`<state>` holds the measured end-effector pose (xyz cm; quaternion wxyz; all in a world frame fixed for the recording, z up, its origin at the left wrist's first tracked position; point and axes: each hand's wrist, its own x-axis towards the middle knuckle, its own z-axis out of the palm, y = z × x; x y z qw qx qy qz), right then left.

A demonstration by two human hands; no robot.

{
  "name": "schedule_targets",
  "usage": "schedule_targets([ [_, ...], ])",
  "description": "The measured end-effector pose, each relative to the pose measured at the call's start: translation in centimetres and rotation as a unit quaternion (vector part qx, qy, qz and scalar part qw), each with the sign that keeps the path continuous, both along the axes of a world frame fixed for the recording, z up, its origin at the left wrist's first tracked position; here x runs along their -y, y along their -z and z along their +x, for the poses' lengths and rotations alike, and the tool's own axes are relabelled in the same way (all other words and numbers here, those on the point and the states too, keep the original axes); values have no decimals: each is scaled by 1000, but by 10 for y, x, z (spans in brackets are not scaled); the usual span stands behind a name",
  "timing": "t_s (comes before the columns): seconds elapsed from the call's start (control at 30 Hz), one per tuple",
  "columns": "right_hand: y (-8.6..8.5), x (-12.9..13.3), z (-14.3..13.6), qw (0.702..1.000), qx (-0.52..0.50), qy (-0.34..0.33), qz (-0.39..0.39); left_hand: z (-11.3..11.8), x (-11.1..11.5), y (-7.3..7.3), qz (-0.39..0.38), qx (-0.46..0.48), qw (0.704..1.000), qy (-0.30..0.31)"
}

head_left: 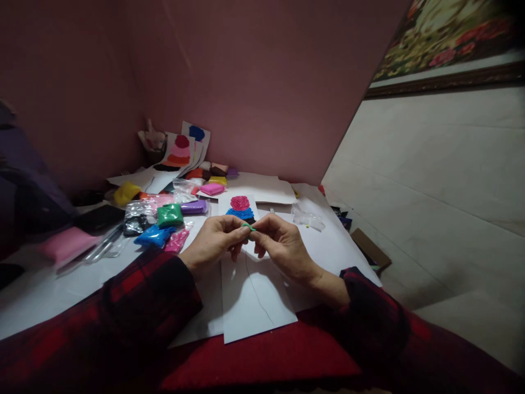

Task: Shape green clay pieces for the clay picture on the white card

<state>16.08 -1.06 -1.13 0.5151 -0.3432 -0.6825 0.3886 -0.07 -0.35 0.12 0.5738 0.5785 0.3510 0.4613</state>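
Observation:
Between the fingertips of both hands is a small piece of green clay (248, 226). My left hand (217, 238) pinches its left end, thumb against forefinger. On the other end, the fingers of my right hand (285, 246) are closed. Both hands are just above a white sheet (256, 306) on the table. The sheet carries a pink round patch (240, 203) above a blue patch (239, 213), with black partly hidden behind the fingers. A thin drawn line curves down the lower sheet.
Left of the hands lie a green packet (169, 215), a blue packet (154, 236), a purple packet (194, 207) and several others. Finished-looking coloured sheets (180, 150) lean at the back. A clear plastic bag (308, 219) lies at the right. A pink packet (69, 244) sits far left.

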Motion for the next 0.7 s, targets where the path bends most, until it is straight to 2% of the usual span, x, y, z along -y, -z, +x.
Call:
schedule_targets([
  [0.37,0,-2,1,1000,17,10,7,0,-1,1,-13,18,999,-26],
  [0.7,-5,-4,1,996,-43,75,-30,1,-2,0,-13,98,985,-145],
])
